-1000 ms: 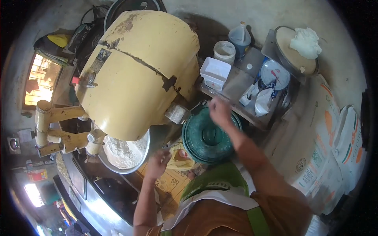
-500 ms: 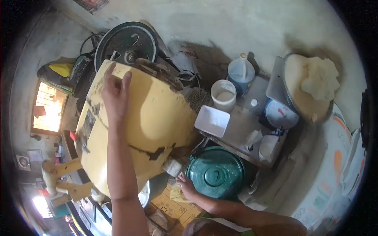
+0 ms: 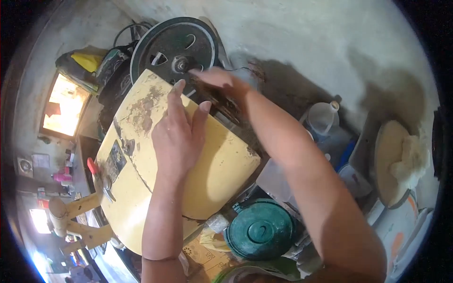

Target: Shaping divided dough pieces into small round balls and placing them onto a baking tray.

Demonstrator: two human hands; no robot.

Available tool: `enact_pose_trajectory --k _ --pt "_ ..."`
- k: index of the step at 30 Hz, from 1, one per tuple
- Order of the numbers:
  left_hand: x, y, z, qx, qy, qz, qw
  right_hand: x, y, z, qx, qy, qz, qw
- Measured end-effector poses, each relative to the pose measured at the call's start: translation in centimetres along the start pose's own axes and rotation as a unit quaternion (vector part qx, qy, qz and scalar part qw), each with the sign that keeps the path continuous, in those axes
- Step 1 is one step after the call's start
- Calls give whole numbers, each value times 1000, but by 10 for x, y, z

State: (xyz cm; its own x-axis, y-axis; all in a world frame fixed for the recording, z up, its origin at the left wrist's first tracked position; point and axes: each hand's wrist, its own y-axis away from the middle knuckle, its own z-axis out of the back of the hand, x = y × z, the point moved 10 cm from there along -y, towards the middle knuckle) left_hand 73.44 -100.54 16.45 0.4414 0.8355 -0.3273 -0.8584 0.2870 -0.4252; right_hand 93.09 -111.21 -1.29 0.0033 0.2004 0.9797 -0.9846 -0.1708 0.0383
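Pointing away from the body, the left hand lies over the yellow hood, palm down, thumb and forefinger apart; no object is seen in it. Whether it bears on the hood or hangs just above cannot be confirmed. The right hand is blurred, beyond the hood's far edge and beside the dark wheel, near its hub; finger state and contact cannot be told. The right arm is extended forward and angled across to the left; the left forearm runs nearly straight up the view.

Progress: handling is judged under way, not finished, since both hands are at the machine. The hood is in place and the wheel stands exposed behind it. No part is seen detached; what is left cannot be established.

Surroundings: a red knob is on the hood's left side. A green bin, lid on, stands near the hood's lower right. Beyond it is the worktop, a translucent jug near its far side.
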Motion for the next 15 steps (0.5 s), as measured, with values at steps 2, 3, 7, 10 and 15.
enact_pose_trajectory --k 2,3,7,10,15 --pt "9 -1 -2 5 -22 -3 1000 7 -39 -42 37 -7 26 999" --pt "10 -4 -5 2 -25 -18 1000 7 -44 -50 70 -3 48 996" --pt "18 9 -6 9 -43 -51 998 -4 -31 -52 -49 291 155 943" --pt "33 11 6 8 -91 -79 993 -6 20 -66 -69 284 171 941" --pt "7 -3 -7 13 -47 -62 997 -220 107 16 -215 45 -24 975"
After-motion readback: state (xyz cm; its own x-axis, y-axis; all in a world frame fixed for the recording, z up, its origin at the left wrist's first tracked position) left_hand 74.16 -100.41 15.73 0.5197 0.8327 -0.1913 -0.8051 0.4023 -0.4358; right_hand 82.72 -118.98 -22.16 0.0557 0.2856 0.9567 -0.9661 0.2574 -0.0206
